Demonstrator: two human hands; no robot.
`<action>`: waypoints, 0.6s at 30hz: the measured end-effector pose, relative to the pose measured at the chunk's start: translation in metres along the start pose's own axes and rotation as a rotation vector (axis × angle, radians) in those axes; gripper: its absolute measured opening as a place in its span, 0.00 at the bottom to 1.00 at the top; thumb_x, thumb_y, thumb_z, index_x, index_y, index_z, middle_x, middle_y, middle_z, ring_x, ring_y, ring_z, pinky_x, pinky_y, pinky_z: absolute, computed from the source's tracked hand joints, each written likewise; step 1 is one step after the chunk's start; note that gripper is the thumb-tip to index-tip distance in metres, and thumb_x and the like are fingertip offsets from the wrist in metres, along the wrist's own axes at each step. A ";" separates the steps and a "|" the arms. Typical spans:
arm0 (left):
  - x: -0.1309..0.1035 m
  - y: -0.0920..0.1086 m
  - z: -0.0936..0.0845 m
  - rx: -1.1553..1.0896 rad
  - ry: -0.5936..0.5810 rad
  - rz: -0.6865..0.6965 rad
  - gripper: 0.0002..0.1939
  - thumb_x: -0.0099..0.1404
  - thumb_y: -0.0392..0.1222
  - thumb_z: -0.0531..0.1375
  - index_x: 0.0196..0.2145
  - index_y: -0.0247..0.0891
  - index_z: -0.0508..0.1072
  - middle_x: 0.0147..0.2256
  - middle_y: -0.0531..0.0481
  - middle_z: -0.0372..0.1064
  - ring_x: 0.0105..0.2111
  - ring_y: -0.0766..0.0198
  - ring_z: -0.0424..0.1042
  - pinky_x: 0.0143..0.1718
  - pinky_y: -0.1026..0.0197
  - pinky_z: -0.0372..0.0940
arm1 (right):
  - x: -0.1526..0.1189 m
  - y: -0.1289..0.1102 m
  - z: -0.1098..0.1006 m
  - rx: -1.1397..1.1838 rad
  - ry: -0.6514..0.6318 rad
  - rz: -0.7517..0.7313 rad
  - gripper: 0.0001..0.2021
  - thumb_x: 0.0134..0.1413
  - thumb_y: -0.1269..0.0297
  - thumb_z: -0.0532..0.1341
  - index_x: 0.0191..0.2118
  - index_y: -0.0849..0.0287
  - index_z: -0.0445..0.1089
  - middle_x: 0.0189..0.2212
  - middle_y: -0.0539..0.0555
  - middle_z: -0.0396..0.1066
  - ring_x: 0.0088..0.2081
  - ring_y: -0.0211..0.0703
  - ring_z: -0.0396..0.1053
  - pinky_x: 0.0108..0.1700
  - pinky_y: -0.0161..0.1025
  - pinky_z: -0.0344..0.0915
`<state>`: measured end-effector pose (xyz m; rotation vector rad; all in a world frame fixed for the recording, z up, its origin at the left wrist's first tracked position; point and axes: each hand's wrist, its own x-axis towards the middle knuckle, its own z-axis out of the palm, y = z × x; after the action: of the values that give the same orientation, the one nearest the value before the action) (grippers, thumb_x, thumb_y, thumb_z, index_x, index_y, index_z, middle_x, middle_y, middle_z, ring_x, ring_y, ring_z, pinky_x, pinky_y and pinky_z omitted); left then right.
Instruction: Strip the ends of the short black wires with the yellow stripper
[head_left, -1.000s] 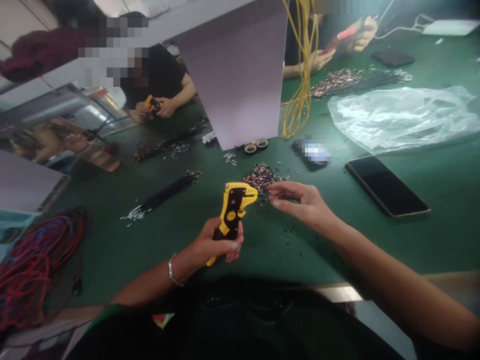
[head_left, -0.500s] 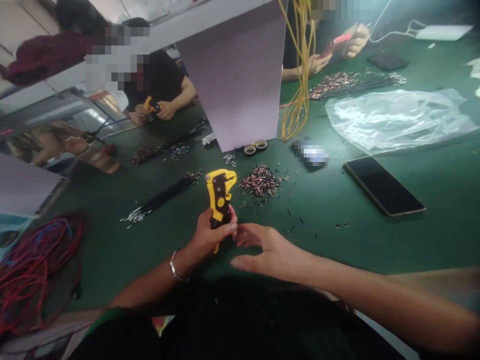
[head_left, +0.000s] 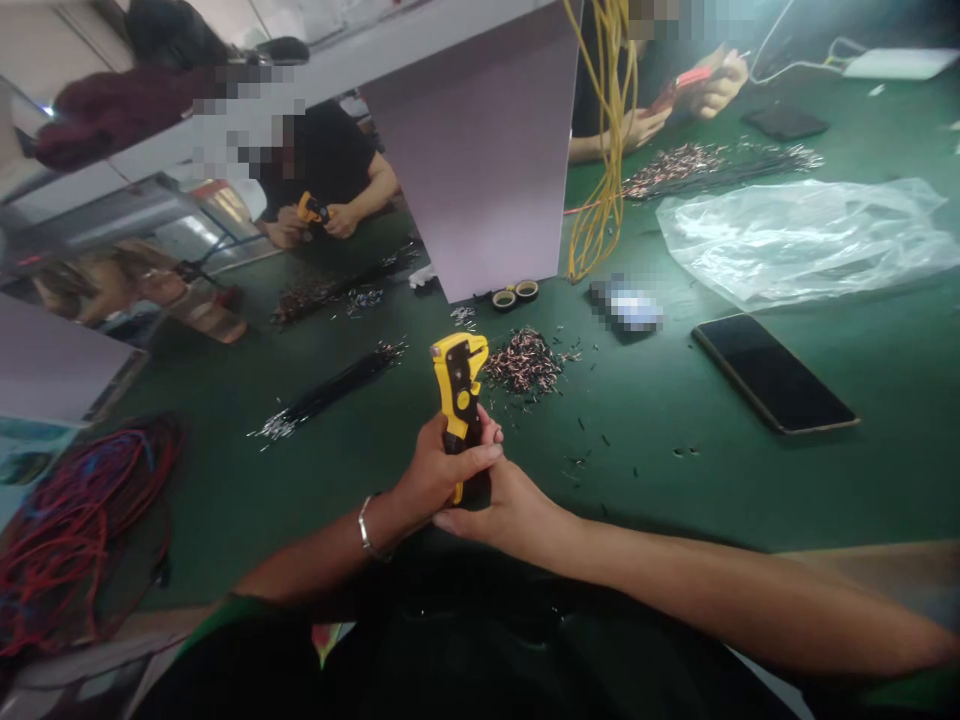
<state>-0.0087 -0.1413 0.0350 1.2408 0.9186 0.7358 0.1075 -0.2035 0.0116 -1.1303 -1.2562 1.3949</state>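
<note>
A yellow and black wire stripper [head_left: 459,375] stands upright in front of me, its jaws pointing away. My left hand [head_left: 435,470] is closed around its handle, thumb laid across the front. From the other side, my right hand [head_left: 506,505] closes on the lower handle; its thumb lies below, and its other fingers are mostly hidden behind the handle and left hand. Just beyond the stripper's head is a pile of short black wire pieces with copper ends [head_left: 529,362]. A bundle of black wires [head_left: 337,390] with bared tips lies to the left.
A phone [head_left: 776,372] and a clear plastic bag [head_left: 810,245] lie on the right of the green table. Two tape rolls [head_left: 516,294] sit by an upright panel [head_left: 480,170], near hanging yellow cable [head_left: 600,200]. Red and blue cables [head_left: 82,530] are coiled left. Other people work across the table.
My right hand has moved left from beside the stripper onto its lower handle. The stripper and my left hand appear slightly farther right in view.
</note>
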 end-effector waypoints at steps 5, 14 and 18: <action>0.005 0.001 0.006 -0.009 -0.021 -0.045 0.19 0.50 0.43 0.73 0.37 0.35 0.74 0.36 0.49 0.74 0.37 0.62 0.73 0.42 0.59 0.69 | 0.003 0.001 -0.004 -0.057 0.074 -0.055 0.41 0.41 0.63 0.73 0.64 0.55 0.60 0.60 0.59 0.64 0.66 0.60 0.55 0.67 0.58 0.57; -0.002 -0.003 0.007 -0.049 -0.036 -0.117 0.20 0.48 0.42 0.74 0.37 0.35 0.73 0.35 0.49 0.73 0.37 0.62 0.72 0.42 0.58 0.69 | 0.005 0.009 -0.008 -0.095 0.020 -0.020 0.14 0.42 0.68 0.69 0.40 0.61 0.75 0.37 0.53 0.73 0.42 0.49 0.72 0.45 0.46 0.74; -0.002 -0.001 0.008 -0.030 -0.047 -0.094 0.18 0.49 0.42 0.74 0.35 0.35 0.74 0.35 0.49 0.73 0.37 0.61 0.72 0.42 0.57 0.69 | 0.003 0.007 -0.006 -0.088 0.059 -0.035 0.13 0.41 0.69 0.66 0.38 0.60 0.73 0.34 0.51 0.72 0.39 0.48 0.72 0.43 0.46 0.74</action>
<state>-0.0028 -0.1470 0.0347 1.1760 0.9179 0.6414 0.1128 -0.1998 0.0043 -1.1956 -1.3001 1.2823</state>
